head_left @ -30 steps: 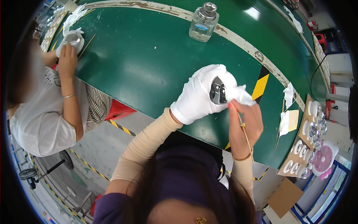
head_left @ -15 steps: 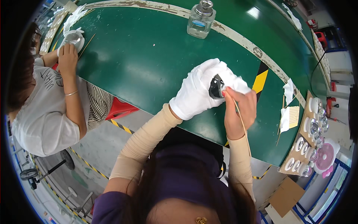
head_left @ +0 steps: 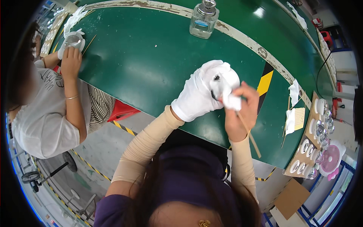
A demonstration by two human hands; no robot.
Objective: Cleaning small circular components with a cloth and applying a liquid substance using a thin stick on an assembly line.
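My left hand (head_left: 194,94), in a white glove, is closed around a round glossy piece (head_left: 217,78) that shows white with dark patches. The glove hides much of its outline. My bare right hand (head_left: 244,113) pinches a white cloth (head_left: 231,101) against the lower right of that piece. A thin wooden stick (head_left: 254,144) also sits in this hand, its free end pointing down towards me. Where the cloth covers it, the stick's other end is hidden.
A glass pump bottle (head_left: 204,22) stands at the far side of the green table (head_left: 151,72). To the right lie white cloths (head_left: 290,121), sticks and a yellowish pad (head_left: 299,118), beside a board (head_left: 298,153) of shiny domes and white rings. A co-worker (head_left: 49,113) sits at the left.
The cloth now shows more fully at the right fingertips, and the stick's lower end has swung right. The piece's large dark area is mostly covered or turned away. My left hand stays in place.
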